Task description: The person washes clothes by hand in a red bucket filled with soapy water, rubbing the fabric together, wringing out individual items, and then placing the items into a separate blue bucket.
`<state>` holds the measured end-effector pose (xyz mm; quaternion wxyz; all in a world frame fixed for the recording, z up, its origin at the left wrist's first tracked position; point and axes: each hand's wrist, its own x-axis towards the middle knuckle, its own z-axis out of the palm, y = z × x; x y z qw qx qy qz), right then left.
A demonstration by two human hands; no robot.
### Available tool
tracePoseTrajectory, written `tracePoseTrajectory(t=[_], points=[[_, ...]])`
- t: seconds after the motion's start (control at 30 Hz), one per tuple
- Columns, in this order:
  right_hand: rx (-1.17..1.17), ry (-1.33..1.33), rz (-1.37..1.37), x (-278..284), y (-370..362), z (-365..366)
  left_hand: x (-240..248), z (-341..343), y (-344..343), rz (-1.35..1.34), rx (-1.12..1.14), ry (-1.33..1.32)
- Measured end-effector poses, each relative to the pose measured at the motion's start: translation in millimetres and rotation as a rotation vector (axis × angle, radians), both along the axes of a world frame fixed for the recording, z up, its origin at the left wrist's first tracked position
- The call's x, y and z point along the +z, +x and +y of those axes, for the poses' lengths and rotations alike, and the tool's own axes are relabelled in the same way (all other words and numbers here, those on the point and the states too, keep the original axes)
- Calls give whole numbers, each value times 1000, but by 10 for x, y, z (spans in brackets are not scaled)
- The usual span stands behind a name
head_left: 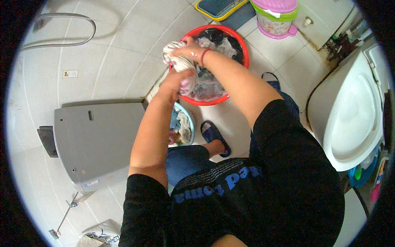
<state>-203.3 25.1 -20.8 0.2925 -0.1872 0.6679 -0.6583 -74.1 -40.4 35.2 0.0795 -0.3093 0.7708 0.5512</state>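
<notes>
A bunched, twisted white striped cloth (183, 64) with pinkish patches is gripped between my two hands over the left side of a red basin (246, 50). My right hand (190, 50), with a red band at the wrist, is closed round its far part. Nearer to me, my left hand (179, 79) is closed on the lower part, and its fingers are slightly blurred. Below them, the basin holds dark and pale wet clothes (225, 47) in cloudy, sudsy water.
A light blue basin of clothes (190, 117) stands by my slippered foot (214, 138). At left is a grey appliance (103, 140); at right, a white washbasin (354, 119). A pink-lidded bucket (275, 22) and yellow-rimmed tray (222, 9) sit beyond the red basin.
</notes>
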Motion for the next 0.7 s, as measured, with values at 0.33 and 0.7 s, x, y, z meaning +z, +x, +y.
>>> tracePoseTrajectory(t=[0.33,0.7], points=[[70,-654,-1056,-53,-15,257,99,52,196,453,320,1418],[415,-687,-750,-37,-133,27,163,50,205,125,105,422]])
